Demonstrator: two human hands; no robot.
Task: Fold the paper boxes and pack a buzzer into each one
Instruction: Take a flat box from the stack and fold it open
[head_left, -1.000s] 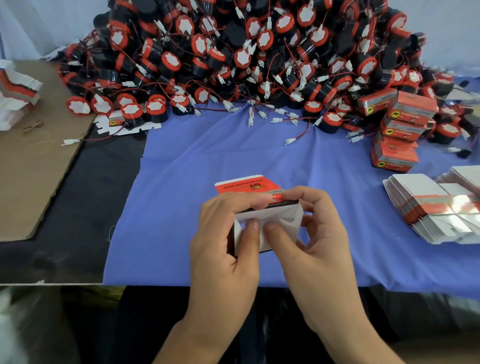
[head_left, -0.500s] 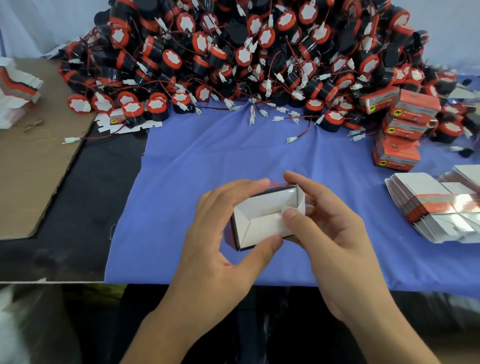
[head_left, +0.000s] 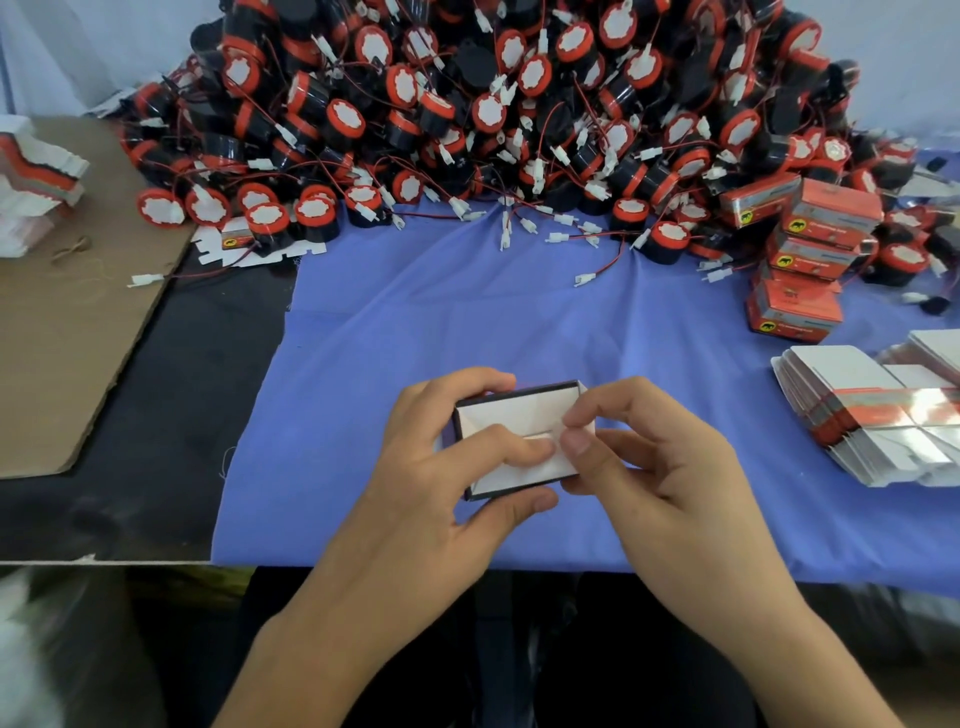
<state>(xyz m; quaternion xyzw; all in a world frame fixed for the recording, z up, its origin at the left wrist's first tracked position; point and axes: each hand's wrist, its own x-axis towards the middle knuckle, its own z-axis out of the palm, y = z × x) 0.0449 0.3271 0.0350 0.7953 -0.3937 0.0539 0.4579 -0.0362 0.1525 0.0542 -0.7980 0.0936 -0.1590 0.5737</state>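
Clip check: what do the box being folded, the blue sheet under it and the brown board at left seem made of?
The box: thin card, matte white inside, dark outer edges; it holds sharp creases. The cloth: likely woven fabric; soft wrinkles, loose thread at its edge. The board: probably corrugated cardboard; dull brown, roughly cut edge.

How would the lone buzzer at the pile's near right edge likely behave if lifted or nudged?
The buzzer is a short round drum, so tipped sideways it probably rolls. Its thin red wire looks floppy and may snag neighbours in the pile.
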